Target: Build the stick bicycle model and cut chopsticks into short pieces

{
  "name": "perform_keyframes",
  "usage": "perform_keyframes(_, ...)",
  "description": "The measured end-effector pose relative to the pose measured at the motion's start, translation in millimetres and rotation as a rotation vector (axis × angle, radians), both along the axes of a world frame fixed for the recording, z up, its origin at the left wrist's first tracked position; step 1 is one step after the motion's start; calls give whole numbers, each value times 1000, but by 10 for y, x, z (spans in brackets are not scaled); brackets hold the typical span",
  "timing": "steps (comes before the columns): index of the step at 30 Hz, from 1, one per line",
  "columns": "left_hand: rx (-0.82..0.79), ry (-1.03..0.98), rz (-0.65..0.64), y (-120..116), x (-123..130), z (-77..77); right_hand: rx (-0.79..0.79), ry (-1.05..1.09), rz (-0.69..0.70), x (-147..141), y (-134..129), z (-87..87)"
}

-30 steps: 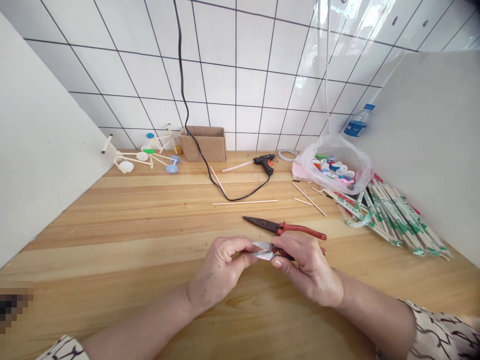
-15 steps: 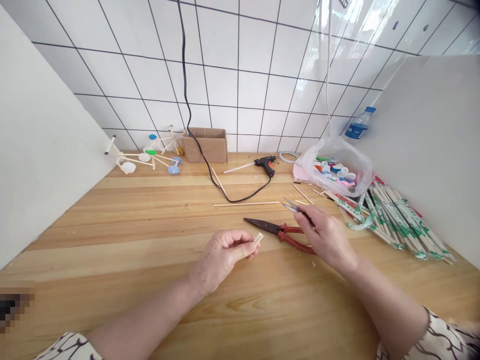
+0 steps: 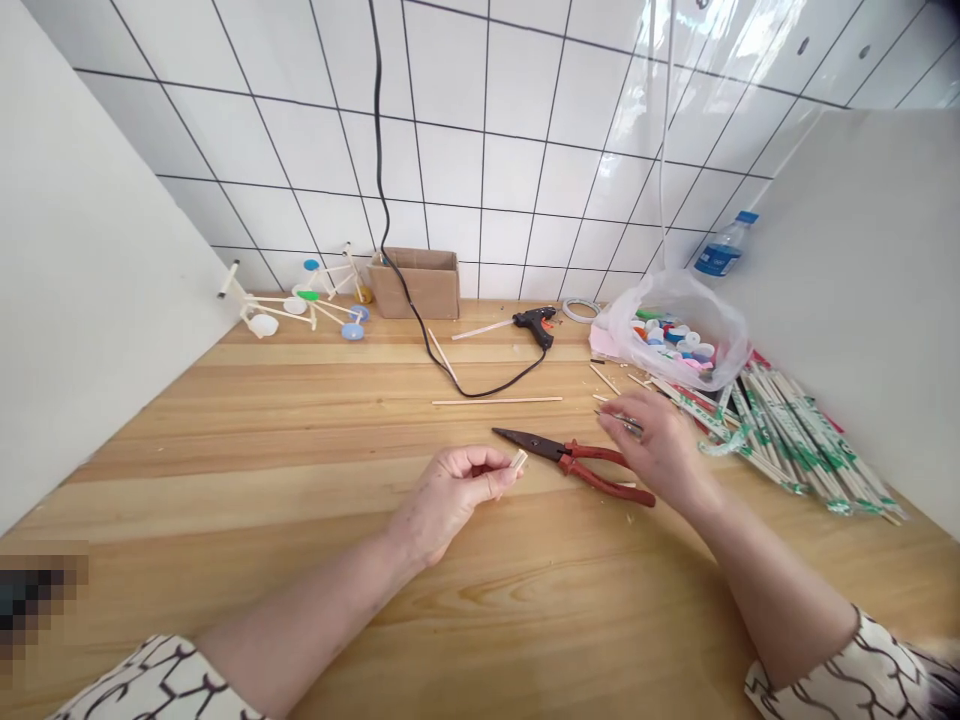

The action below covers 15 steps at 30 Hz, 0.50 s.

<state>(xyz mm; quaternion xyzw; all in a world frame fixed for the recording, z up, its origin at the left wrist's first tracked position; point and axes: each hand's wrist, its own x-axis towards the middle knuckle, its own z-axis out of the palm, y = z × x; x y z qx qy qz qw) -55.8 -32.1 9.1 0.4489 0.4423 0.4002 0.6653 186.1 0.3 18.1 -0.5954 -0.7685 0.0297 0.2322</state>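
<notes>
Pinching short wooden stick pieces [image 3: 518,460] between thumb and fingers, the left hand [image 3: 457,500] hovered over the table [image 3: 337,480], on the near side of the pliers [image 3: 551,448]. The right hand [image 3: 664,450] gripped a small metal tool [image 3: 628,424], mostly hidden, by the pliers' red handles. Beyond lay a loose thin stick [image 3: 497,401] and a black glue gun [image 3: 536,325]; bottle caps [image 3: 679,340] sat in a plastic bag [image 3: 731,350] at right.

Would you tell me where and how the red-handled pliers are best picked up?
I would close a hand around both red handles of the pliers, coming from the near right: the handles spread toward that side, while the dark, tapered nose points left. The near handle lies fully in view, though the right hand covers the far one's end.
</notes>
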Motion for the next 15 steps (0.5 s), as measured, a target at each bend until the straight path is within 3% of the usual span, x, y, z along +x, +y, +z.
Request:
perform_keyframes(3,31,-5,-8,-5,8,-9,-227,380,217,-337,-199,-65)
perform_keyframes(7,112,28,-39,-23,16,-33,-412,654,264,-726,-373,-102)
perform_keyframes(10,209,135,-80,-31,13,-44,-383,664,197,-830,-400,-57)
perform_keyframes(15,491,267,-86,-22,-4,-59,-284,416,197,-827,-419,42)
